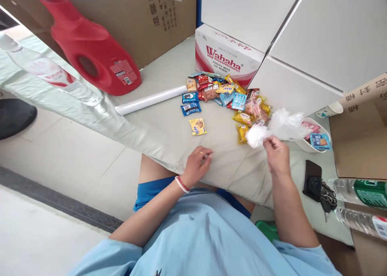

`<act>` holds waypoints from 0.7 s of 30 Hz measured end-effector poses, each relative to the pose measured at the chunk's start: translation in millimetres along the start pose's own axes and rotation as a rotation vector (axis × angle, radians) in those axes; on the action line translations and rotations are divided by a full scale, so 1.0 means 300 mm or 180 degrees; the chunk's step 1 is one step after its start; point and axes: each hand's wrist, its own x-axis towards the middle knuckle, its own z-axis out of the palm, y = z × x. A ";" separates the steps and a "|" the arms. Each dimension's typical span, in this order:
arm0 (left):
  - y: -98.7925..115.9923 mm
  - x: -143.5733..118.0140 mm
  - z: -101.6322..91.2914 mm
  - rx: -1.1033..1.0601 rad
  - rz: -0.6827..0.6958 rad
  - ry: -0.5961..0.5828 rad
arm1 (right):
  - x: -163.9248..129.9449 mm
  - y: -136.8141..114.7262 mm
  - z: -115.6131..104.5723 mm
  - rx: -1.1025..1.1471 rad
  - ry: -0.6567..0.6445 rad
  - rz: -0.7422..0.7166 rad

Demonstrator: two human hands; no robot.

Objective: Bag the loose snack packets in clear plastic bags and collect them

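My right hand [276, 155] pinches a crumpled, clear plastic bag [286, 122] between thumb and fingers. The bag hangs over the right edge of a pile of small wrapped snacks [226, 92] and reaches toward a white tub [308, 146]. My left hand [198, 167], with a ring and a beaded bracelet, is near the front edge of the cloth-covered table [223, 159]. Its fingers are loosely bent, thumb a little apart, with nothing visible in them. Closest to it lies a yellow snack packet [198, 126]; two blue packets [190, 108] lie behind that.
A white roll [151, 100] lies left of the snacks. Beyond are a red detergent jug [99, 62], a water bottle [57, 74] and a Wahaha carton [226, 54]. At right are a paper cup [331, 109], a phone [312, 180], keys [328, 197] and two lying bottles [359, 191].
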 end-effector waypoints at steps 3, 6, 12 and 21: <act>0.076 0.046 0.099 -0.0787 -0.0259 -0.0498 | -0.189 0.019 0.117 0.0304 -0.0531 0.0362; 0.084 0.081 0.168 -0.1246 -0.0513 -0.0625 | -0.284 0.024 0.164 0.0446 -0.0757 0.0530; 0.018 0.073 0.154 -0.2233 -0.1476 -0.0440 | -0.248 0.050 0.055 0.0996 0.0133 0.0874; 0.025 0.049 0.095 -0.2185 -0.1386 -0.0127 | -0.138 0.052 -0.065 0.2039 0.0955 0.0904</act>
